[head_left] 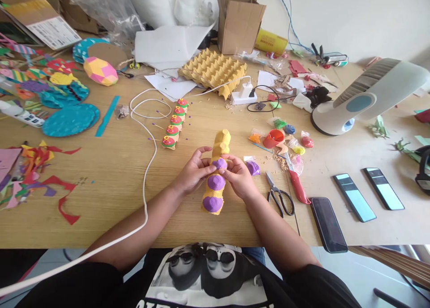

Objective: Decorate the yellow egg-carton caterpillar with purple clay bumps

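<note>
A yellow egg-carton strip lies lengthwise on the wooden table, with purple clay domes pressed onto its near cups. My left hand grips the strip's left side, fingers curled over the top. My right hand holds the right side and pinches the purple clay on the third cup. A lump of purple clay sits just right of my right hand.
Scissors and a red-handled knife lie to the right, then three phones. A decorated carton strip, clay pieces, a white cable, an egg tray, a fan and paper scraps surround the work spot.
</note>
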`<state>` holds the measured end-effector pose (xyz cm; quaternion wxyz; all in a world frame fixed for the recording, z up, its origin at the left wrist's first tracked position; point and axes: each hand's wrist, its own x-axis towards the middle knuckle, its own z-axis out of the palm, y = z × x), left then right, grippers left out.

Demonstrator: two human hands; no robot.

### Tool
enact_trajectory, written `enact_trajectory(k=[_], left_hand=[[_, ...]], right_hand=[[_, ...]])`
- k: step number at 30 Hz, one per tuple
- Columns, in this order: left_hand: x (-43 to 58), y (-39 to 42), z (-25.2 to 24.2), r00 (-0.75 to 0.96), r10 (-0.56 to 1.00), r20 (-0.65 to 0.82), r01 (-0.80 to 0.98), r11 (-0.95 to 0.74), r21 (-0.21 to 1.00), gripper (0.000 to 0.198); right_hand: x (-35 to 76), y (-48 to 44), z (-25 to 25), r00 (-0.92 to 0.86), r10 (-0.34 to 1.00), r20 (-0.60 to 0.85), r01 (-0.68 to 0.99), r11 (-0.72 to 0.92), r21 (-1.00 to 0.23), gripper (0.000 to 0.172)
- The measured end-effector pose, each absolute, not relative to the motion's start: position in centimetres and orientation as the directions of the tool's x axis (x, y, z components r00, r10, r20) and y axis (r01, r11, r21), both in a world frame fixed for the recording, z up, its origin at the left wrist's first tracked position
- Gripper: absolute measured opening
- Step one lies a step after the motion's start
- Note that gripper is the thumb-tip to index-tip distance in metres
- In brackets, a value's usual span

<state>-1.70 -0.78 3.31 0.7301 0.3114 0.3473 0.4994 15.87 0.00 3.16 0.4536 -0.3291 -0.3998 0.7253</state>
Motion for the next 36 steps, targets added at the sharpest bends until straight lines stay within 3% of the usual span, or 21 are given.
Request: enact_trajectory(k=[5, 15, 28, 36], left_hand=[[-2.0, -0.6, 3.4, 0.323, 0.926, -0.194, -0.520, 0.345, 0.781, 0.063], [-1.5, -0.7, 2.8, 0.221, 0.963, -0.151, -0.449, 0.238, 0.861, 0.058], [-1.6, -0.9, 3.5, 0.262, 0.950, -0.170, -0.565, 0.294, 0.771, 0.055], [-1.5, -1.1, 3.4, 0.295, 0.943, -0.153, -0.580, 0.304, 0.755, 0.061]], right_hand=[[16.1, 0.0, 3.7, -0.423, 0.900, -0.108, -0.395, -0.290, -0.871, 0.050], [15.8, 0.1, 3.1, -0.356, 0.925, -0.133, -0.382, -0.274, -0.883, 0.047], [16.0, 0.0, 2.4, -0.421, 0.884, -0.203, -0.507, -0.414, -0.756, 0.038], [15.7, -0.2, 2.8, -0.364, 0.907, -0.210, -0.547, -0.391, -0.740, 0.031]])
